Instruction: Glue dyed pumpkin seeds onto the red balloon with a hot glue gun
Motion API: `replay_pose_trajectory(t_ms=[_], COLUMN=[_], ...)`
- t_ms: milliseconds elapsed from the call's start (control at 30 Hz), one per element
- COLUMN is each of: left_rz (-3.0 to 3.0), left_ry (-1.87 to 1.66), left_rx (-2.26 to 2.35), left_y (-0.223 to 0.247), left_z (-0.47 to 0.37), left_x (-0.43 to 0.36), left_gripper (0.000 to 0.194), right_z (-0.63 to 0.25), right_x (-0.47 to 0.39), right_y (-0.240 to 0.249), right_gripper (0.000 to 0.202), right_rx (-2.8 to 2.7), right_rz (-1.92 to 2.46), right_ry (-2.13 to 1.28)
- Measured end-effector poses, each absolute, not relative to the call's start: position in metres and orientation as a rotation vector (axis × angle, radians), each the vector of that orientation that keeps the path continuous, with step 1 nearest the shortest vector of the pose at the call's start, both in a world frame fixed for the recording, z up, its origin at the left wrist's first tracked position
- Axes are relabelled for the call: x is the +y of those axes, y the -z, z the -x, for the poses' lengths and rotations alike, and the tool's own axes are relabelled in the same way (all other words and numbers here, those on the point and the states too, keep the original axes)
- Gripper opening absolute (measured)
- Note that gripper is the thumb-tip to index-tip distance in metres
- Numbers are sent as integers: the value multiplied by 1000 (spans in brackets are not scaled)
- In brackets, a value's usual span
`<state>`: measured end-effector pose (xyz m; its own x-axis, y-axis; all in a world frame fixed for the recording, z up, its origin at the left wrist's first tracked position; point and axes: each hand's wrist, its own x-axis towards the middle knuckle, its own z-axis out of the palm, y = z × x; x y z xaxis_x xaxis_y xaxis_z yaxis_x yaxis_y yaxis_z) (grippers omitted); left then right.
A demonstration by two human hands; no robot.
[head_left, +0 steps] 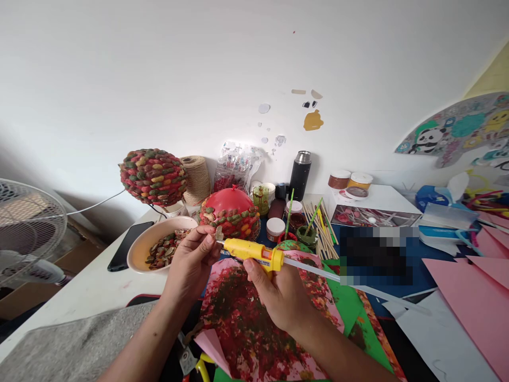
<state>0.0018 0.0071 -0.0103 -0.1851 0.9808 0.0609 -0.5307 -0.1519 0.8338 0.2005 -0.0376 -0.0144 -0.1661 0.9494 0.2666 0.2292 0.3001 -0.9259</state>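
Observation:
My right hand point(280, 297) is wrapped around a yellow hot glue gun point(246, 249), with a long clear glue stick point(310, 269) trailing from its back end. Between the fingertips of my left hand point(194, 254) is a small pale nutshell piece point(219, 233), close to the gun's nozzle. Just behind, a red balloon point(228, 200) is ringed by rows of painted shells point(234, 224) in red, green, brown and orange; its top is bare. A cream bowl point(137, 249) of painted shells stands beyond my left wrist.
A shell-covered ball point(153, 176) stands back left near a twine spool point(195, 179). Paint jars point(275, 229), wooden sticks point(324, 233) and a black flask point(300, 175) line the back. Paint-smeared pink paper point(238, 318) lies under my hands; a fan point(29, 233) is at left.

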Motion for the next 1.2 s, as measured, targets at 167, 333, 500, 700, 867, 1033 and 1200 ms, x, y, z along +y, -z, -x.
replay_pose_trajectory(t_ms=[167, 333, 500, 700, 867, 1033, 1200], left_rz=[-753, -747, -755, -755, -797, -793, -776], left_ry=[-1634, -1629, -1638, -1669, -1678, -1674, -1678], left_rx=[816, 817, 831, 854, 847, 854, 855], left_y=[9, 7, 4, 5, 8, 9, 8], left_z=[-2, -2, -3, -2, -1, 0, -2], left_x=[8, 7, 5, 6, 7, 7, 6], left_gripper=[48, 47, 47, 50, 45, 45, 46], right_z=[-200, -201, -200, -203, -204, -203, -203], right_x=[-37, -36, -35, -35, -36, -36, -35], right_y=[16, 15, 19, 17, 15, 13, 13], right_gripper=[57, 56, 54, 58, 58, 57, 59], right_rx=[-1612, -1614, -1608, -1660, -1689, -1676, -1684], right_rz=[1129, 1117, 1124, 1138, 1135, 1152, 1148], right_ry=[-964, -966, -910, -772, -749, -751, -739])
